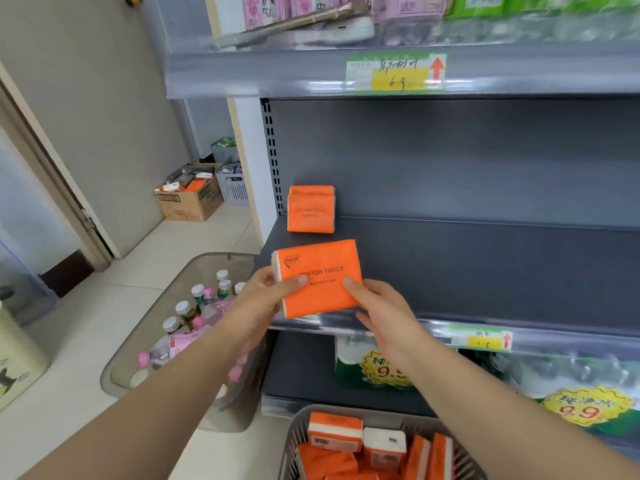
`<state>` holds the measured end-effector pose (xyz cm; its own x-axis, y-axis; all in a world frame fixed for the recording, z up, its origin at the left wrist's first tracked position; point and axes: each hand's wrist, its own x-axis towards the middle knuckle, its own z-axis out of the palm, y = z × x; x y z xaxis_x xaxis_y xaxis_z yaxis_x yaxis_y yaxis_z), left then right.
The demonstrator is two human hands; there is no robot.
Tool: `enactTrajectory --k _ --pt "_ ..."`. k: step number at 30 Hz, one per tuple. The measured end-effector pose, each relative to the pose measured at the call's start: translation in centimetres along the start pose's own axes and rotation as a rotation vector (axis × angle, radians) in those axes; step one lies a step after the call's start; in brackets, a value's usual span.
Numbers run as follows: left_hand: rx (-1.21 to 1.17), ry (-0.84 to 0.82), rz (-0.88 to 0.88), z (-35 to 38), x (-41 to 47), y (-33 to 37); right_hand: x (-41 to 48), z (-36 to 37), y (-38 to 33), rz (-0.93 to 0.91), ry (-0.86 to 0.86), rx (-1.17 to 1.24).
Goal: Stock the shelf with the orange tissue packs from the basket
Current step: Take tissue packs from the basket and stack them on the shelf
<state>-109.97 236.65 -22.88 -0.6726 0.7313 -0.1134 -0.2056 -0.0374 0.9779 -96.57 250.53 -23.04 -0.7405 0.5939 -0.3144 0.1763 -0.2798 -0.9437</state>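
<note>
An orange tissue pack marked COTTON TISSUE is held upright between both hands, just above the front lip of the dark grey middle shelf. My left hand grips its left edge and my right hand grips its lower right corner. Two more orange packs stand upright, one behind the other, at the shelf's back left. The grey basket at the bottom holds several orange packs.
A clear bin of bottles sits on the floor at left. Green-wrapped goods fill the lower shelf, pink packs the top one. A cardboard box stands by the wall.
</note>
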Motion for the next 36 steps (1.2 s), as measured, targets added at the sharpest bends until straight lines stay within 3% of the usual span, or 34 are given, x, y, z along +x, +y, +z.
enactTrajectory --k 8,14,24,36 --pt "0.044 -0.114 -0.059 -2.2 7.3 1.3 7.9 -0.2 -2.7 -0.056 -0.182 -0.074" --pt "0.041 -0.021 -0.025 -3.6 12.2 0.6 13.0 0.1 -2.8 -0.079 -0.169 -0.105" --pt "0.053 -0.039 -0.038 -5.0 16.8 1.1 18.5 1.6 -3.1 -0.140 -0.152 -0.157" --pt "-0.029 0.070 -0.028 -5.1 20.1 0.0 21.8 2.5 -3.2 -0.171 -0.123 -0.193"
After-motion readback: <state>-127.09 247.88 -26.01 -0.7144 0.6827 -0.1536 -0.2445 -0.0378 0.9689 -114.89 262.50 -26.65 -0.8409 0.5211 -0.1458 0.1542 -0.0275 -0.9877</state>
